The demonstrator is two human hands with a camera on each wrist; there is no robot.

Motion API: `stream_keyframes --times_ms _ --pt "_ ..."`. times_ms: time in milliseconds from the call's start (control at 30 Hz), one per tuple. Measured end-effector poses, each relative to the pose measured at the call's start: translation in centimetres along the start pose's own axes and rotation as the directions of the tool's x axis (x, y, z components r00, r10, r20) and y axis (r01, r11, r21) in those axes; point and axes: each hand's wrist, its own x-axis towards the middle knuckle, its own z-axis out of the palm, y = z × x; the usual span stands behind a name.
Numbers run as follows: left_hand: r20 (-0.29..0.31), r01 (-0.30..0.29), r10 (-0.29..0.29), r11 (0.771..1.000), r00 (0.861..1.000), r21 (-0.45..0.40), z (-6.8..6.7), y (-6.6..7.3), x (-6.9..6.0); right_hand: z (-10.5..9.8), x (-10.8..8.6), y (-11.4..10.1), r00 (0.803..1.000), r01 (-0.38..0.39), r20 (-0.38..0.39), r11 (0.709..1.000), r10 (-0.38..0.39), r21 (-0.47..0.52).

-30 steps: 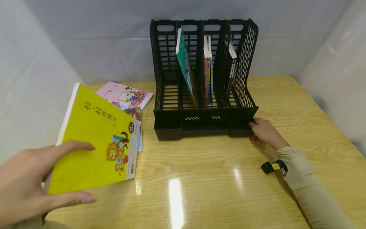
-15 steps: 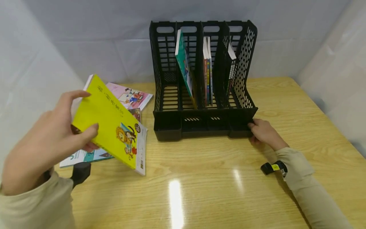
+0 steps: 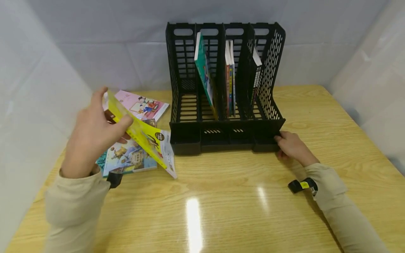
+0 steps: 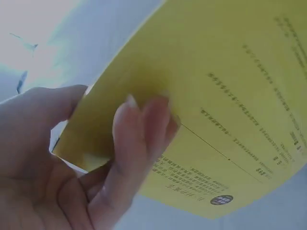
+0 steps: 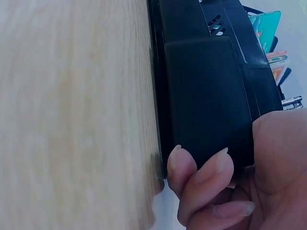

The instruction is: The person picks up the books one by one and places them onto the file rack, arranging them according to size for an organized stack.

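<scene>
In the head view my left hand holds a thin yellow book by one end, tilted above other books at the left. The left wrist view shows printed lines on the yellow cover, with the thumb on one side of the book and curled fingers on the other. My right hand grips the front right corner of a black desktop file rack. From the right wrist view, its fingers curl round the end of the rack's front tray.
A pink book and a blue illustrated book lie on the wooden table. Inside the rack stand a leaning teal book, several thin books and a dark-spined book. White sheeting encloses the table's back and sides.
My left hand has carried the yellow book rightward and away from me, turning it from nearly face-on to steeply tilted. The right hand has kept its grip on the rack.
</scene>
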Motion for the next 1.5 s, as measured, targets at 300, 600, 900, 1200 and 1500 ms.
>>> stream_keyframes --times_ms 300,600,900,1200,1500 --pt "0.166 0.161 -0.16 0.987 0.973 0.005 -0.7 -2.2 0.9 0.0 -0.1 0.4 1.0 -0.001 0.013 1.0 0.001 0.009" --pt "0.32 0.129 -0.091 0.987 0.943 -0.099 2.4 0.1 1.7 -0.6 -0.5 0.7 1.0 0.003 -0.016 1.0 -0.003 0.018" --pt "0.327 0.136 -0.049 0.959 0.944 -0.25 4.9 -0.6 3.2 -0.7 -0.4 0.5 1.0 0.011 -0.023 1.0 -0.011 0.002" --pt "0.002 0.008 -0.008 0.918 1.0 -0.397 2.5 0.5 2.1 -0.4 -0.2 0.4 0.999 0.014 -0.028 1.0 -0.015 -0.004" --pt "-0.161 -0.133 0.045 0.793 0.986 -0.594 1.5 3.8 1.3 0.1 0.1 0.2 0.999 0.028 -0.043 1.0 -0.029 -0.004"
